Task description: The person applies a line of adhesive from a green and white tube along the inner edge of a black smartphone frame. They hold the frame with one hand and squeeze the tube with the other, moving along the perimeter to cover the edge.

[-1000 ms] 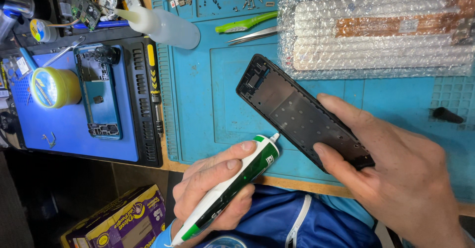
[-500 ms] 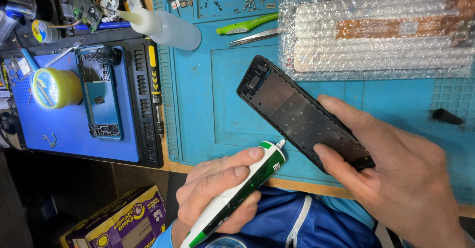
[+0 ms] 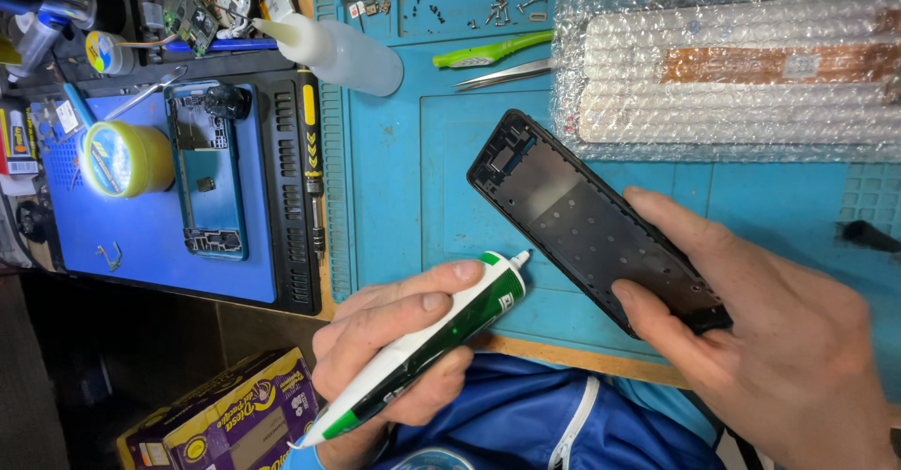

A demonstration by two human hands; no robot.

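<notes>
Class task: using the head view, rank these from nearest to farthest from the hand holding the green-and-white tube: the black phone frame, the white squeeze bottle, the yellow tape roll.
From the left hand:
1. Phone frame, just right of the tube's tip.
2. Squeeze bottle, farther up the mat.
3. Tape roll, far left on the blue pad.

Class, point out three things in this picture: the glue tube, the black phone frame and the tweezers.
Glue tube [image 3: 441, 334]: head view, on its white and green body.
Black phone frame [image 3: 582, 221]: head view, on its inner panel.
Tweezers [image 3: 502, 74]: head view, on the metal arms.

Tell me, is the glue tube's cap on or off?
Off, it seems: the glue tube shows a bare white nozzle tip beside the black phone frame.
</notes>
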